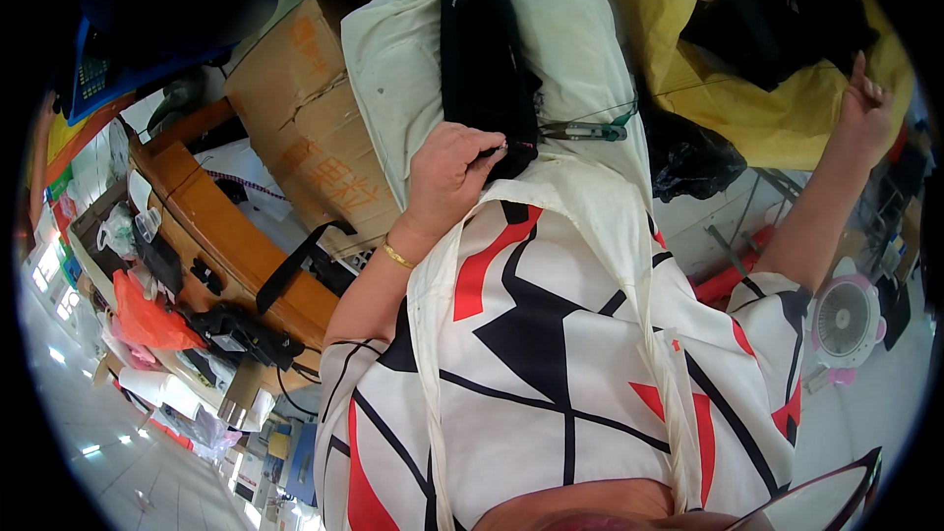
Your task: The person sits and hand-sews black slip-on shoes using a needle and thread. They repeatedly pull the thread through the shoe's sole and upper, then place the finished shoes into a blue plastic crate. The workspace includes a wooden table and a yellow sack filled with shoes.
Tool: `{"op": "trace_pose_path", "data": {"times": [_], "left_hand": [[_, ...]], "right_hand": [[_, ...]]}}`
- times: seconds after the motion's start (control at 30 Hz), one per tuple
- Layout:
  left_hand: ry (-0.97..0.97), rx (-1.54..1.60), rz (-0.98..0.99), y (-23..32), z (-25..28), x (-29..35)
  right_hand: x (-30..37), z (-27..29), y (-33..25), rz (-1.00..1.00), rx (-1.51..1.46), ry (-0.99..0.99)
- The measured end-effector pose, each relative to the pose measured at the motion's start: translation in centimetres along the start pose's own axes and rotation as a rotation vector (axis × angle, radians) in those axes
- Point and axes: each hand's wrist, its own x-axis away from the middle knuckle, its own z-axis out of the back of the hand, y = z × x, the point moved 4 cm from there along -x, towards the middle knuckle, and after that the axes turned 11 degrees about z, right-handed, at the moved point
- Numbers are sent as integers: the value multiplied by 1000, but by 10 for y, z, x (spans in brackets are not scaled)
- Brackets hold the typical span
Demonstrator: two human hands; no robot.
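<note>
I'm pinching the black cloth (pixel 487 59) with left hand (pixel 447 182) to steady it; right hand (pixel 865 113) raised, fingers loosely together, pulling thread maybe; snips (pixel 585 130) lying just beside left.

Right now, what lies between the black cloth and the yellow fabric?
In the head view, small snips lie on cream cloth between the black cloth and yellow fabric.

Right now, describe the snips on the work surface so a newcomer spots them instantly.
Start at the cream cloth covering the work surface. A black fabric piece lies along it, pinched by the left hand. Just right of its lower end lie the thread snips: the only small metal tool, with green handles.
</note>
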Motion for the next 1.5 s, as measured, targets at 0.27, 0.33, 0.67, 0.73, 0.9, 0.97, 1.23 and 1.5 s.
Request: {"op": "trace_pose_path", "data": {"times": [0.27, 0.33, 0.67, 0.73, 0.9, 0.97, 1.23, 1.5], "left_hand": [[55, -72, -94, 1, -2, 2], [90, -123, -82, 1, -4, 10], [154, -99, -120, 1, -4, 13], [158, -93, -120, 3, -3, 12], [157, -92, -127, 2, -3, 12], [155, -88, -125, 2, -3, 11], [148, -98, -110, 2, -4, 12], [129, -72, -69, 1, -6, 16]], "right_hand": [[146, -67, 65, -154, 163, -589], [225, -77, 92, -439, 347, -768], [373, -118, 77, -269, 626, -1858], [373, -119, 77, -293, 664, -1897], [373, -121, 77, -276, 651, -1913], [374, -121, 77, -268, 653, -1920], [376, -124, 82, -226, 659, -1993], [387, -120, 91, -284, 614, -1905]]}}
